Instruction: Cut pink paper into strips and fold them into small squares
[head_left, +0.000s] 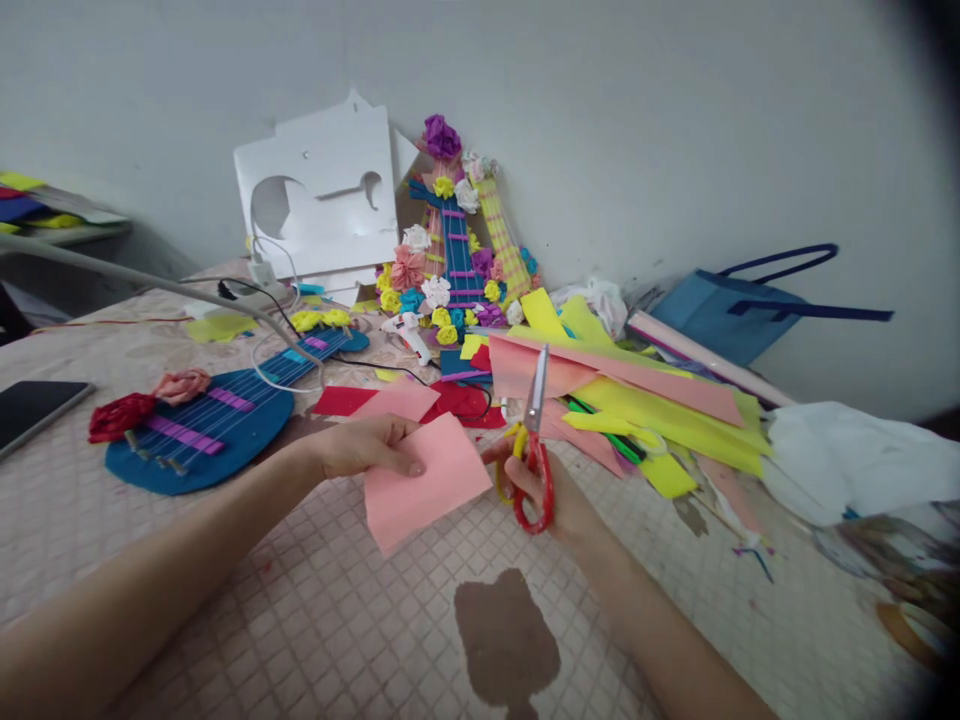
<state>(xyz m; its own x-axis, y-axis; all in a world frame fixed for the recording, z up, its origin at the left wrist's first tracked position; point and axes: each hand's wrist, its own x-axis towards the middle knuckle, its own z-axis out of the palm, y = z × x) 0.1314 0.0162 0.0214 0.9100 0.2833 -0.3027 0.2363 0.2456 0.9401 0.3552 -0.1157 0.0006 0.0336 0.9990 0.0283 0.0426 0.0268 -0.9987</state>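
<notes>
The left hand [384, 447] is closed in a pinch on the pink sheet [431, 485], thumb on top and fingers mostly hidden beneath. The right hand [529, 480] is wrapped round the handles of the scissors [535, 408], whose blades look closed and point up and away from the body. Its fingertips come close to the sheet's right edge; whether they touch is not clear.

The sheet is in front of the body, over the table [360, 630], between the two hands. Whether it is one layer or several is hard to tell, so the edges deserve a check for alignment. The pinch sits near the far left part and leaves the near corner unsupported; a firm but light hold should limit sagging or creasing. With the blades upright beside the sheet, any cut would call for turning them level with it and clear of the left thumb. Turning the sheet rather than twisting the wrist would probably give a smoother edge.

Just beyond the left hand lie a pink scrap [401, 398] and red paper [345, 402], best left out of the blades' path. The blue guitar [259, 410] is to the left, the paper pile [675, 425] to the right, and the glue gun [409, 337] farther back.
</notes>
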